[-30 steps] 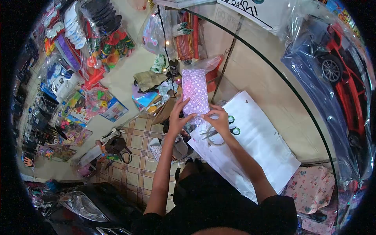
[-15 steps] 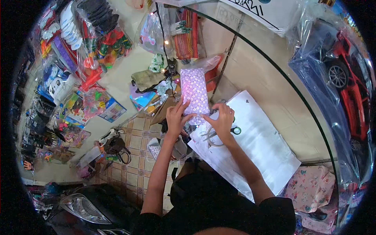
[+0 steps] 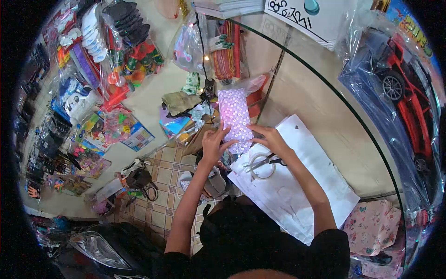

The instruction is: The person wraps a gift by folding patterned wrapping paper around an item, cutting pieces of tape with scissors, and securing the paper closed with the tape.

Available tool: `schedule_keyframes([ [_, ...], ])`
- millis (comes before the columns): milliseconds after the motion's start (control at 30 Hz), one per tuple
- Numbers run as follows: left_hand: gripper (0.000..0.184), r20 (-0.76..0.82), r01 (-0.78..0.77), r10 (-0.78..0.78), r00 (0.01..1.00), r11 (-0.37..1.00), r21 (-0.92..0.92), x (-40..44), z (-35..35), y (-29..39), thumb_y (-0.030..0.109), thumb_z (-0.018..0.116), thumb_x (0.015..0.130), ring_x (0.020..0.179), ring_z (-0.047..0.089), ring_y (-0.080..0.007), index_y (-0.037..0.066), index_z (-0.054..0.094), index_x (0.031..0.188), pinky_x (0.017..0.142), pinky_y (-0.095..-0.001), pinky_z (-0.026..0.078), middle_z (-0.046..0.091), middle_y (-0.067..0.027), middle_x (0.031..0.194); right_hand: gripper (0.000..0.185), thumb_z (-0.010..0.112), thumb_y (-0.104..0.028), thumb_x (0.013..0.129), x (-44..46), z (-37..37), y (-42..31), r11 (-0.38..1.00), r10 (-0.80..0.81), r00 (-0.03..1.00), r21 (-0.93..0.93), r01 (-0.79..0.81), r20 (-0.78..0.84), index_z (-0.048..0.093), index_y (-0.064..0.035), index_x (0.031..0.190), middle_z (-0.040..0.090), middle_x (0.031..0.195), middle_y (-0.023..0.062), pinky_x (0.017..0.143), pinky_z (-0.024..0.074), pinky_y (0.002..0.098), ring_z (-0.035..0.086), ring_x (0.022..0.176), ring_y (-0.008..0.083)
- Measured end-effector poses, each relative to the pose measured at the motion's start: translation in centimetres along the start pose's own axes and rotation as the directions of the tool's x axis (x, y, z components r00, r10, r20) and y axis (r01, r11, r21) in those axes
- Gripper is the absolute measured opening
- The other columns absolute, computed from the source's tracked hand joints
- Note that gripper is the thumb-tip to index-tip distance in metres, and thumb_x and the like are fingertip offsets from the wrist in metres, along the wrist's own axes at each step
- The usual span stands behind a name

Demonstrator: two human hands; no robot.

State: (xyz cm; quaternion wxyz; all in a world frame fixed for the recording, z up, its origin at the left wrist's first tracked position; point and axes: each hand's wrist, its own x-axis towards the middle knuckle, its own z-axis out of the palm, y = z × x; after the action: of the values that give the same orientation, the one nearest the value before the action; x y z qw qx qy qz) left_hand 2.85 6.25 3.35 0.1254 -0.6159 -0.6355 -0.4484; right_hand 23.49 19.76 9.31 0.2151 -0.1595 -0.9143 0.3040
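A flat oblong package (image 3: 235, 109) in purple paper with small white flowers lies before me on the glass table. My left hand (image 3: 214, 145) grips its left edge near the lower end, thumb reaching across the paper. On the right edge, my right hand (image 3: 271, 138) holds the package between thumb and fingers. The paper's lower end looks loose and slightly crumpled. Just below my right hand, scissors (image 3: 268, 161) lie over a roll of tape (image 3: 261, 173) on large white paper sheets (image 3: 297, 186). The scissor handles are partly hidden by my wrist.
A folded olive cloth (image 3: 181, 103) and a dark cable (image 3: 204, 60) with small lights are left of the package. A boxed red toy car (image 3: 416, 116) stands far right, a pink floral bag (image 3: 374, 225) below it. Bagged toys (image 3: 134, 60) fill the upper left.
My right hand has shifted from the package's lower end up to its right edge, with its fingers reaching further left. More of the tape roll shows. The whole view has shifted slightly.
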Motion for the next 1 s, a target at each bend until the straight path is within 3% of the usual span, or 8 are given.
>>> schedule_keyframes([
  [67,0.059,0.022,0.008,-0.008,1.0,1.0,-0.012,-0.1,-0.1,0.0,0.04,0.078,0.069,0.076,0.064,-0.017,0.01,0.063,0.118,0.076,-0.0324,0.041,0.063,-0.013,0.124,0.048,0.07,-0.012,0.082,0.1,-1.1,0.1,0.99,0.049,0.994,0.128,-0.061,0.094,0.057,-0.0071,0.128,0.061,0.124,0.0145,0.093,0.0494,0.0361,0.062,0.109,0.0319],
  [100,0.059,0.024,0.0,0.0,1.0,1.0,0.01,-0.2,-0.1,0.0,0.04,0.078,0.07,0.077,0.065,-0.0173,0.011,0.063,0.118,0.077,-0.0325,0.041,0.062,-0.0131,0.125,0.047,0.064,-0.008,0.086,0.1,-1.8,0.2,0.994,0.095,0.984,0.046,-0.103,0.15,0.055,-0.0092,0.132,0.061,0.125,0.0153,0.094,0.0479,0.037,0.061,0.11,0.0321],
  [200,0.067,0.008,-0.035,0.035,0.999,0.996,0.081,-0.2,-0.1,-0.3,0.04,0.079,0.069,0.077,0.065,-0.018,0.009,0.058,0.125,0.077,-0.0323,0.042,0.063,-0.0112,0.122,0.047,0.061,-0.007,0.088,0.3,-2.8,-0.8,1.0,0.023,0.998,0.02,-0.021,-0.061,0.053,-0.0093,0.134,0.06,0.126,0.0163,0.094,0.0478,0.038,0.061,0.111,0.0326],
  [267,0.084,-0.01,-0.069,0.071,0.997,0.99,0.122,-0.4,0.2,-0.3,0.038,0.081,0.066,0.069,0.064,-0.0181,0.005,0.049,0.137,0.075,-0.0316,0.043,0.069,-0.0069,0.113,0.049,0.061,-0.01,0.089,1.1,-2.0,-2.1,0.999,-0.041,0.999,0.003,0.041,-0.015,0.049,-0.0087,0.137,0.052,0.135,0.0174,0.104,0.0389,0.041,0.052,0.122,0.0327],
  [333,0.067,0.037,0.017,-0.018,0.999,0.999,0.03,-0.5,0.1,0.0,0.04,0.079,0.068,0.079,0.065,-0.0183,0.009,0.058,0.124,0.077,-0.0324,0.043,0.063,-0.0111,0.123,0.048,0.06,-0.012,0.09,2.1,-0.2,-3.1,0.976,-0.21,0.978,-0.05,0.21,0.007,0.048,-0.0083,0.137,0.047,0.14,0.0174,0.109,0.0326,0.043,0.047,0.128,0.0326],
  [367,0.059,0.062,0.059,-0.058,0.996,0.998,-0.011,-0.4,-0.1,0.1,0.04,0.077,0.07,0.084,0.066,-0.0185,0.011,0.062,0.118,0.078,-0.0329,0.043,0.06,-0.0132,0.128,0.049,0.054,-0.024,0.095,2.2,1.0,-2.6,0.974,-0.199,0.975,-0.092,0.208,0.097,0.044,-0.0102,0.141,0.039,0.147,0.015,0.114,0.024,0.0466,0.035,0.137,0.0296],
  [500,0.059,0.073,0.003,-0.004,0.997,1.0,0.02,-0.2,-0.3,-0.9,0.039,0.078,0.068,0.082,0.066,-0.0188,0.011,0.063,0.117,0.077,-0.0324,0.043,0.062,-0.0128,0.125,0.049,0.049,-0.027,0.097,2.7,3.2,-2.0,0.942,-0.209,0.969,-0.239,0.236,0.133,0.042,-0.0067,0.141,0.04,0.146,0.015,0.114,0.0251,0.0464,0.034,0.138,0.0289],
  [1000,0.052,0.286,-0.083,0.146,0.947,0.972,-0.221,1.5,-2.8,-2.8,0.023,0.075,0.076,0.084,0.063,-0.0291,0.011,0.06,0.124,0.079,-0.037,0.044,0.058,-0.0133,0.128,0.044,0.052,-0.021,0.096,2.9,2.5,-0.8,0.972,-0.202,0.969,-0.091,0.215,0.141,0.047,-0.0089,0.138,0.045,0.143,0.0128,0.112,0.0299,0.0432,0.039,0.135,0.0276],
])
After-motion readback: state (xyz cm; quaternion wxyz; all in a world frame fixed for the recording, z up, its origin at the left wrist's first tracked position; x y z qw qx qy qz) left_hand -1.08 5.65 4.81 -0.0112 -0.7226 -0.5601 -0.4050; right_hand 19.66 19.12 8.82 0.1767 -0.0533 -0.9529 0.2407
